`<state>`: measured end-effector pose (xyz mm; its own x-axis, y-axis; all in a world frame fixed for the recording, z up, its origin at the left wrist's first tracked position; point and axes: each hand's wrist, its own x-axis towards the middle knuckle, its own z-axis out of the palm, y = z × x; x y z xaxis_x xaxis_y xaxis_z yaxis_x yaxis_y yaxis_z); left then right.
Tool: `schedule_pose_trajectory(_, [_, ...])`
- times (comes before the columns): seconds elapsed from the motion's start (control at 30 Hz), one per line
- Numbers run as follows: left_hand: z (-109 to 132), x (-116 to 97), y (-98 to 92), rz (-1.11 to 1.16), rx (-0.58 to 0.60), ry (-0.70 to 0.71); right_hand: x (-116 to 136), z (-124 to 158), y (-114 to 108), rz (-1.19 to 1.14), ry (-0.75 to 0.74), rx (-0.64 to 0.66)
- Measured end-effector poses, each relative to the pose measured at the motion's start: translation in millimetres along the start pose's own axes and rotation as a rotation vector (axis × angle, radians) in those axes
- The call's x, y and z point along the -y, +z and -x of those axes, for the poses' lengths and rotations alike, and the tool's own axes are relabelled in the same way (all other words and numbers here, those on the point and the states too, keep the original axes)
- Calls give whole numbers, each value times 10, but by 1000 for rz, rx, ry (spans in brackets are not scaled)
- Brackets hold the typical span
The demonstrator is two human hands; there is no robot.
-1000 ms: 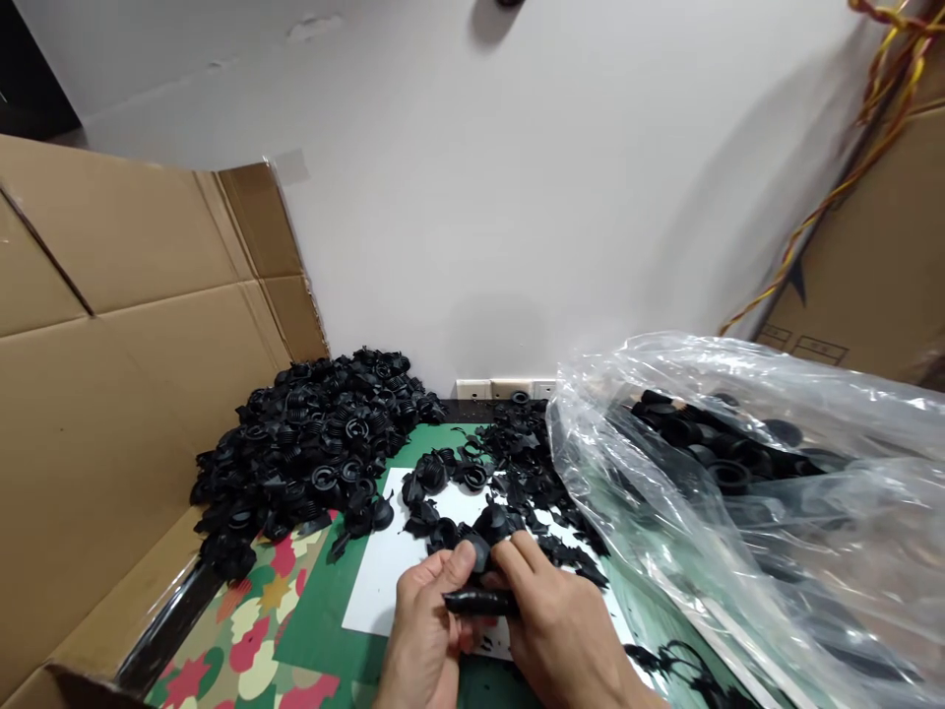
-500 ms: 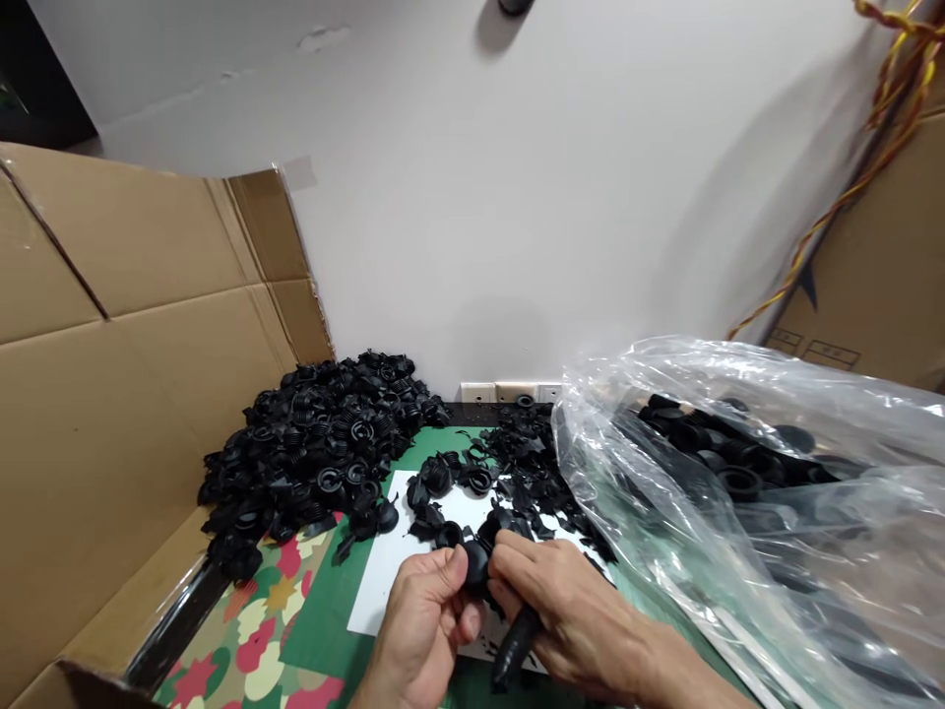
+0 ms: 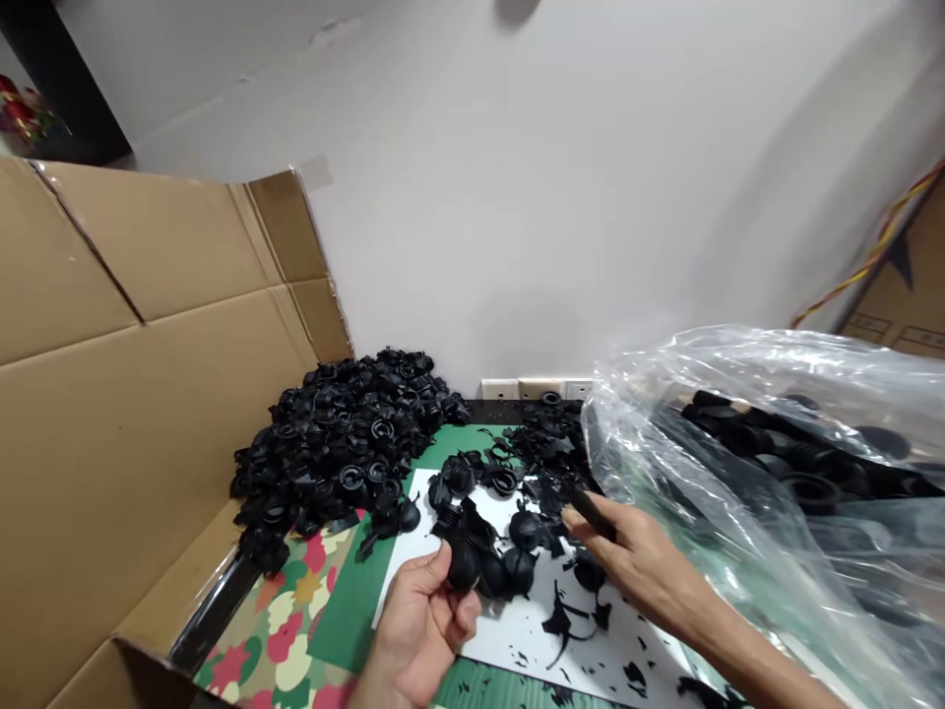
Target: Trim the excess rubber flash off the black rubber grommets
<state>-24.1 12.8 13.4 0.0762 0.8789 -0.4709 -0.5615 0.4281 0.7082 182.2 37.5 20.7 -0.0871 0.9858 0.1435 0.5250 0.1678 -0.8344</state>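
My left hand (image 3: 417,615) pinches a round black rubber part (image 3: 463,564) with ribbed edges between thumb and fingers, just above a white sheet (image 3: 509,635). Beside it, several black domed rubber pieces (image 3: 519,569) cluster on the sheet. My right hand (image 3: 627,551) is apart from the left, further right, and its fingers close round a black stick-like handle (image 3: 593,514); any blade or tip is hidden. Thin black rubber scraps (image 3: 561,620) lie on the sheet below that hand.
A large heap of black rubber parts (image 3: 346,443) stands at the left, by a cardboard box (image 3: 184,394). Black trimmings (image 3: 550,438) pile at the back. At the right, a clear plastic bag (image 3: 738,561) holds more black parts. Wall sockets (image 3: 538,390) sit low behind.
My right hand has moved away from the left, up and to the right, taking the black handle along. The left hand keeps its pinch on the rubber part. The view has shifted slightly.
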Motion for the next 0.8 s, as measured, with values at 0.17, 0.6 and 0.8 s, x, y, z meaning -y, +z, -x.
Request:
schedule_pose_trajectory(0.17, [-12, 38, 35, 27, 47, -53, 43, 121, 112, 39, 14, 161])
schedule_pose_trajectory(0.6, [2, 86, 151, 17, 150, -68, 162, 277, 170, -233, -87, -43])
schedule_pose_trajectory(0.8, [72, 93, 201, -38, 242, -7, 235, 274, 169, -398, -274, -22])
